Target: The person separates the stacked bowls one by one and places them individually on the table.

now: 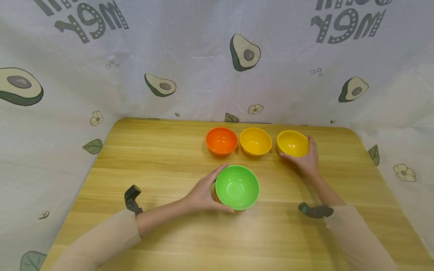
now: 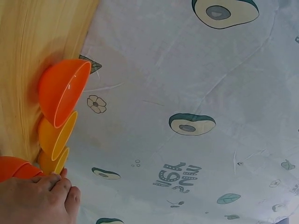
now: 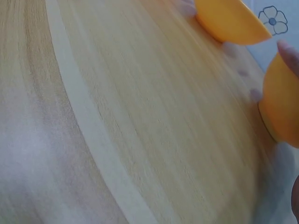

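Observation:
At the centre of the table a green bowl (image 1: pixel 237 188) sits in a stack, with orange showing beneath its rim. My left hand (image 1: pixel 205 194) grips this stack from its left side, thumb toward me and fingers along the far side. In the left wrist view orange bowls (image 2: pixel 18 169) of the stack show above the left hand (image 2: pixel 39 198). At the right, my right hand (image 1: pixel 309 160) holds a yellow bowl (image 1: pixel 292 143) by its right side. Part of that yellow bowl (image 3: pixel 280 102) appears at the right edge of the right wrist view, mouth out of sight.
An orange bowl (image 1: pixel 222 141) and an amber-yellow bowl (image 1: pixel 255 141) stand side by side along the back of the wooden table (image 1: pixel 152 150). Behind the table hangs a white cloth (image 1: pixel 196 49) with avocado prints.

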### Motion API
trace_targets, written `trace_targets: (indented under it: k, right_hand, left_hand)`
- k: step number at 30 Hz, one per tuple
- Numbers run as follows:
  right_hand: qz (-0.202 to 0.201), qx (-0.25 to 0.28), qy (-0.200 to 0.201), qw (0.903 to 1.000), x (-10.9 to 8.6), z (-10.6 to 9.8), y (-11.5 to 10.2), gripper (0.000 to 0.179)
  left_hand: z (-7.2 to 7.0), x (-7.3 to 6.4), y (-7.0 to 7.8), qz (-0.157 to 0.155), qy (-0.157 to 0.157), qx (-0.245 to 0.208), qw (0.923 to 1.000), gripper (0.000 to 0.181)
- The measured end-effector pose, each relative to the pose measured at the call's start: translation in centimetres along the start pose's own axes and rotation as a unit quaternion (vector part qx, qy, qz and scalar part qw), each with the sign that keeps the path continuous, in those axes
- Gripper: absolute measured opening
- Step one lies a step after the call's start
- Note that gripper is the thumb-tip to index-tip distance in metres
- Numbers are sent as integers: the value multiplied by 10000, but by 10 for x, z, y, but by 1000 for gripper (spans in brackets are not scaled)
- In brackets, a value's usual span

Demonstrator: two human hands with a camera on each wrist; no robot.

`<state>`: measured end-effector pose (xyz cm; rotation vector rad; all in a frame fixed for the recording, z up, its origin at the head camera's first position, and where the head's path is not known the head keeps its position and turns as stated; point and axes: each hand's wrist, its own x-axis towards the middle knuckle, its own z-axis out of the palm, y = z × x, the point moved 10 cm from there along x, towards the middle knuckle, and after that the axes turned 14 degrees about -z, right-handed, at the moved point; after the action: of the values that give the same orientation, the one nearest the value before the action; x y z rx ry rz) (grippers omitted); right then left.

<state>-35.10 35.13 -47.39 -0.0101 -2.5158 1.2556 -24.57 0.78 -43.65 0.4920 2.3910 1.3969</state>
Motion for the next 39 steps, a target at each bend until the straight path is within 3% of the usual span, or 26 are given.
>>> trace_targets:
  k: [3,7,13,19,26,35,39]
  right_hand:
    - [12,121,110,9999,-2,-5,0,104]
    - [-128,397,610,9973,-5,-17,-3,91]
    - [-547,1036,1419,9829,-10,-36,-21,74]
    - [-1132,1947,1789,9577,-18,-45,-58,54]
    - [-1574,3307,1970,9094,-22,-40,-79,46]
    - [-1827,3959,1749,8828,-25,-32,-107,41]
    - [-2112,4206,1455,8703,-32,-25,-125,47]
  left_hand:
    - [0,0,-1,-39,-11,-45,10000,117]
    - [0,0,0,-33,-28,-80,10000,117]
    - [0,-1,0,20,-27,-84,10000,116]
    - [-1,-1,2,42,-26,-100,9999,116]
    - [0,-1,1,-25,-50,-115,9999,116]
    - [-1,-1,1,-23,-12,-56,10000,116]
    - [0,-1,2,-10,-34,-55,10000,116]
